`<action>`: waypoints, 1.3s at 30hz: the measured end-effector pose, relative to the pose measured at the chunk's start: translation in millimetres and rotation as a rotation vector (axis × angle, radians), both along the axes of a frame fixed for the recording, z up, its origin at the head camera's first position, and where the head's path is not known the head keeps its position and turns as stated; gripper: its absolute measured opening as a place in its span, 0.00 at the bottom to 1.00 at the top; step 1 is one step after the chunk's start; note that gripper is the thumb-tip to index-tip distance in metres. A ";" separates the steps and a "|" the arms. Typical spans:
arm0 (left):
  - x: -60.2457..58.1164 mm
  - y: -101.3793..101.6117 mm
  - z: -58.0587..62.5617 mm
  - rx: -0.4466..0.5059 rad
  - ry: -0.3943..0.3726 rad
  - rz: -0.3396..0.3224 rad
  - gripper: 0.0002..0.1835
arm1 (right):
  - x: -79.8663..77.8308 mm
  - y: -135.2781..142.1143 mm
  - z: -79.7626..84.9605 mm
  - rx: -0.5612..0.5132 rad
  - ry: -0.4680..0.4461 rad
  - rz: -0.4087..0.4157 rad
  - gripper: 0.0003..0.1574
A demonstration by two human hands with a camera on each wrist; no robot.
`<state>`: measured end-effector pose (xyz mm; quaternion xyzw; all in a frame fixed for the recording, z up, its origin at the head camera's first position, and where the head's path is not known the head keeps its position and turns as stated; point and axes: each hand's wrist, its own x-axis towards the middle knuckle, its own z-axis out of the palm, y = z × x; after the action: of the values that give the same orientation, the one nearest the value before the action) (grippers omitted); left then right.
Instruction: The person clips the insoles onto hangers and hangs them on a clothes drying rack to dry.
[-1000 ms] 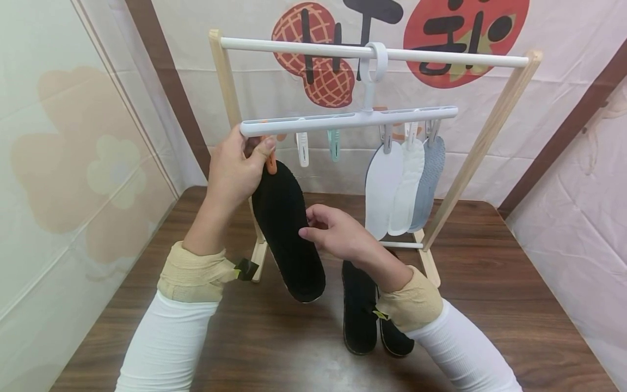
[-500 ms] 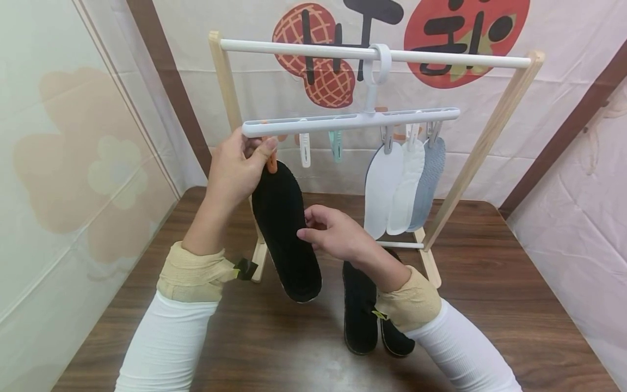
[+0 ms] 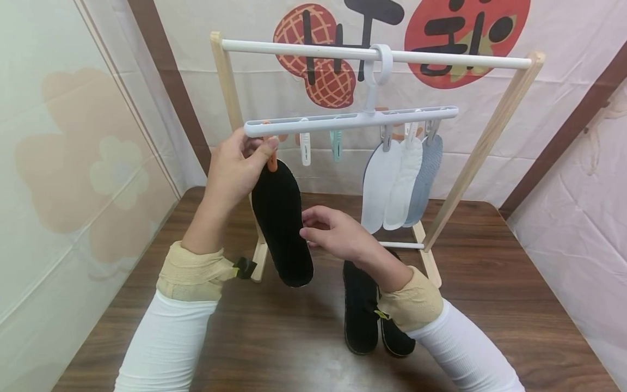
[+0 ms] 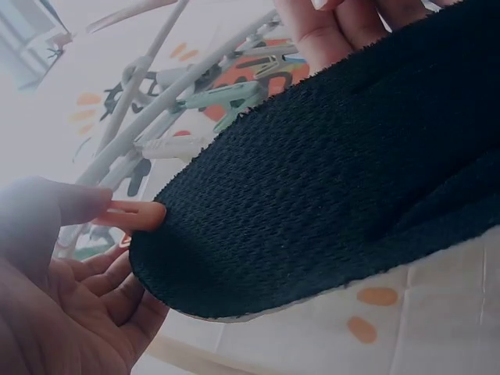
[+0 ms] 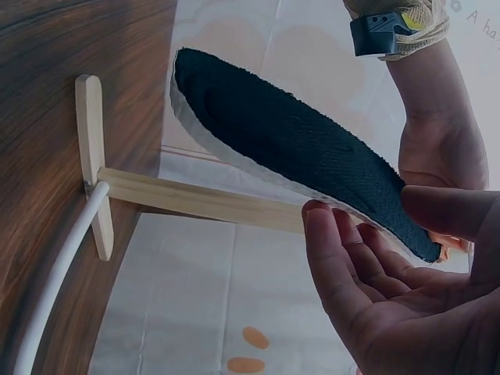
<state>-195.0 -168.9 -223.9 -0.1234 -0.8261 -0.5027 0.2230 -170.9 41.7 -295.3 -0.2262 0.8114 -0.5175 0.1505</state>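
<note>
My left hand pinches the orange clothespin at the left end of the white clip hanger. From this clothespin a black insole hangs slantwise, its upper end right at the clip in the left wrist view. Beside the insole's right edge is my right hand, fingers loosely bent. In the right wrist view its fingertips lie right at the insole's pale underside edge, and the thumb overlaps the dark face. Two more black insoles lie on the wooden table, partly hidden by the right forearm.
The hanger hooks onto the white rod of a wooden rack. A white clothespin and a green clothespin hang beside the orange one. On the right, grey clips hold white insoles and a grey insole. A printed cloth hangs behind.
The lower end of the hanging black insole has swung left and away toward the rack. The hanging pale insoles sway slightly left. Both hands stay almost in place.
</note>
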 end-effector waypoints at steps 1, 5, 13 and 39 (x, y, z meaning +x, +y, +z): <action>0.1 0.0 0.1 -0.001 -0.003 -0.001 0.19 | -0.3 0.4 -0.7 0.000 0.004 0.000 0.21; 0.5 0.2 1.2 0.004 -0.025 0.007 0.19 | -1.1 3.0 -3.4 0.021 0.038 -0.008 0.19; -0.2 0.5 2.6 -0.014 -0.079 0.058 0.21 | -0.4 14.7 -8.3 0.066 0.075 -0.013 0.19; 4.1 1.9 -1.9 -0.010 -0.024 0.149 0.32 | 3.3 47.7 -21.4 0.072 0.062 -0.032 0.19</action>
<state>-190.9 -167.0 -225.8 -0.0567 -0.8380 -0.4821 0.2492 -167.6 89.4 -316.7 -0.2237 0.8373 -0.4830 0.1251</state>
